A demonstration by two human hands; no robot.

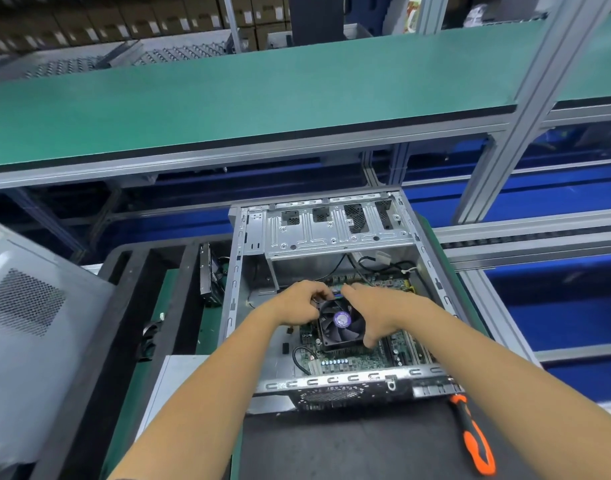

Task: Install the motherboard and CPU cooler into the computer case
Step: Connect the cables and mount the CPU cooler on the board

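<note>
An open silver computer case lies on its side in front of me. A green motherboard sits inside on its floor. On the board stands a black CPU cooler with a fan and a purple centre sticker. My left hand grips the cooler's far left corner with curled fingers. My right hand grips its right side, fingers over the far edge and thumb near the front right corner. Part of the cooler is hidden under both hands.
An orange and black screwdriver lies on the black mat at the near right. A grey case side panel leans at the left. A drive stands just left of the case. A green shelf spans overhead behind.
</note>
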